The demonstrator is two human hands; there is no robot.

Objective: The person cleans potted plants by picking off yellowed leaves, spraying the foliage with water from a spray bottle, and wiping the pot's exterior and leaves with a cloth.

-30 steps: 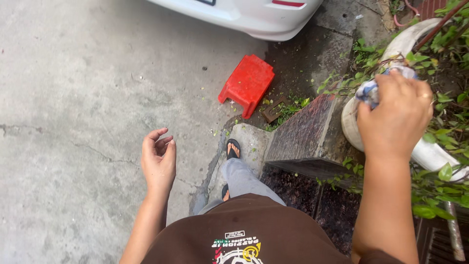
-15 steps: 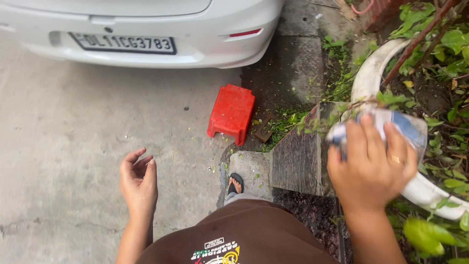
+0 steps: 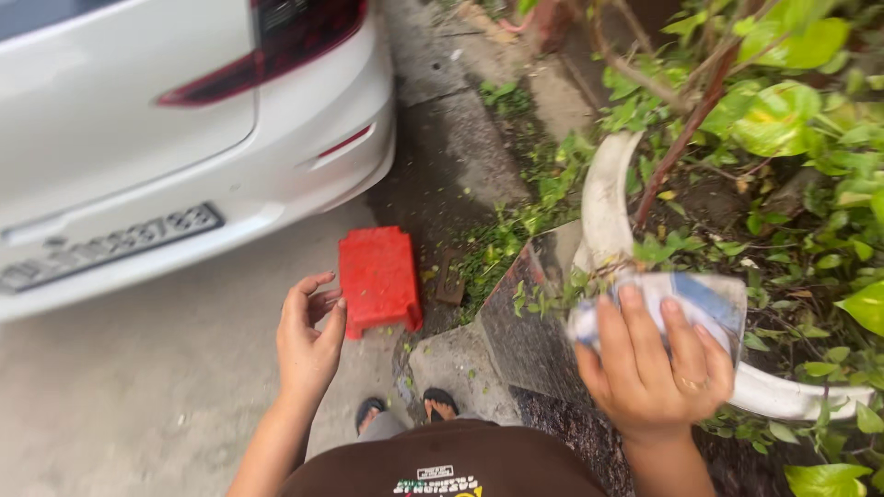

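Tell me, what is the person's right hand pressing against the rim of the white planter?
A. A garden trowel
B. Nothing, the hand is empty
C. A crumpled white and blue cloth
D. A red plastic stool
C: the right hand grips a crumpled white and blue cloth on the white planter rim, while the red stool sits on the ground and the left hand is empty.

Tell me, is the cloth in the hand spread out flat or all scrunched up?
Scrunched up. The right hand presses the blue-and-white cloth onto the white planter rim in a bunched wad, its fingers curled over it.
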